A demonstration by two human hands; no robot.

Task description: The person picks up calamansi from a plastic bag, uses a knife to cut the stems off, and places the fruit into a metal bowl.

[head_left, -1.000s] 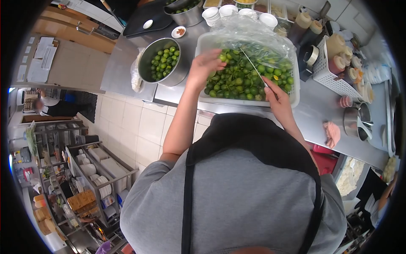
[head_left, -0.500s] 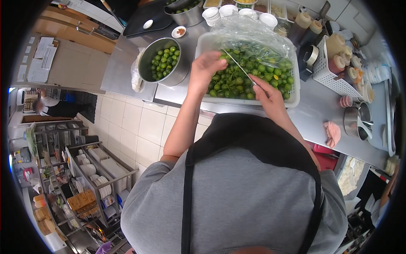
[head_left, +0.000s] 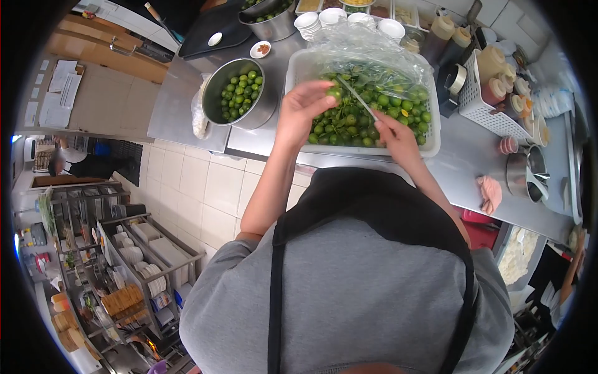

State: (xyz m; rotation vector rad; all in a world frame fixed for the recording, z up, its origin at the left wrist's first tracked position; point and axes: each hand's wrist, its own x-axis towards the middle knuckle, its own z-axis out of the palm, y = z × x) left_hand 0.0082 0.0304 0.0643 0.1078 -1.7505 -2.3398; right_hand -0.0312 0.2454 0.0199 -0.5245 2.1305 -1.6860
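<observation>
My left hand pinches a small green lime between thumb and fingertips, over the left part of a white plastic tub. In my right hand is a knife, its blade pointing up and left, the tip close to the held lime but apart from it as far as I can tell. Loose limes, some with leaves and stems, fill the tub below both hands. A clear plastic bag covers its far side. One fruit shows a yellow patch.
Left of the tub stands a steel pot partly filled with limes. Behind it are a small dish and a black tray. To the right are a white basket of bottles, a pink cloth and steel containers.
My right hand has shifted slightly right and down, and the knife tip has moved right, away from my left hand. The lime in my left hand shows more plainly.
</observation>
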